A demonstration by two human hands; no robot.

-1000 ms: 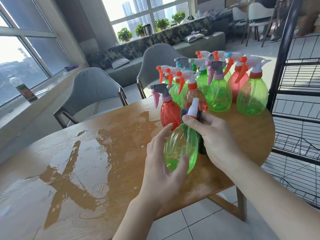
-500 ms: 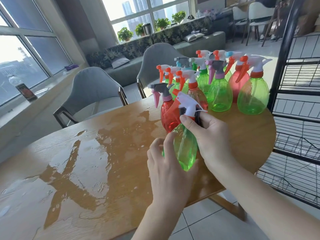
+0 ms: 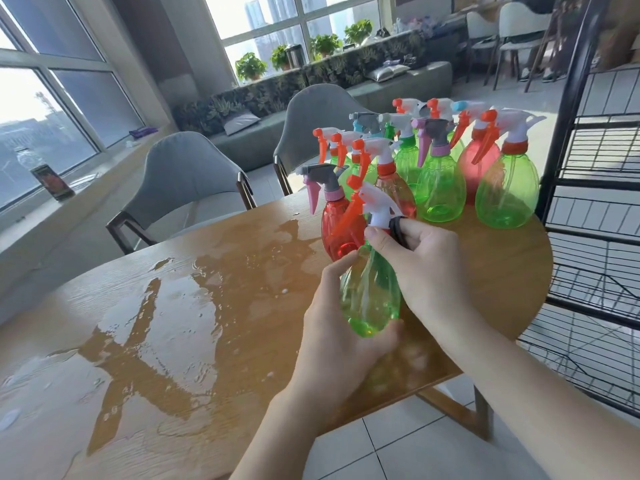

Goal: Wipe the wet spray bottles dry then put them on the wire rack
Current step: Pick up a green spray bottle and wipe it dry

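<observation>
A green spray bottle with a white head and orange trigger is held above the wooden table. My left hand cups its base from below, fingers curled around it. My right hand grips the neck with a dark cloth pressed against it. Behind stand several more green and red spray bottles clustered at the table's far right end. The black wire rack stands right of the table.
A large puddle of water spreads over the table's left and middle. Two grey chairs stand at the far side. A window ledge with a small bottle runs along the left.
The green bottle has turned in my hands, its spray head swinging up and left. My right hand with the cloth has shifted around the neck; my left hand now holds lower on the base.
</observation>
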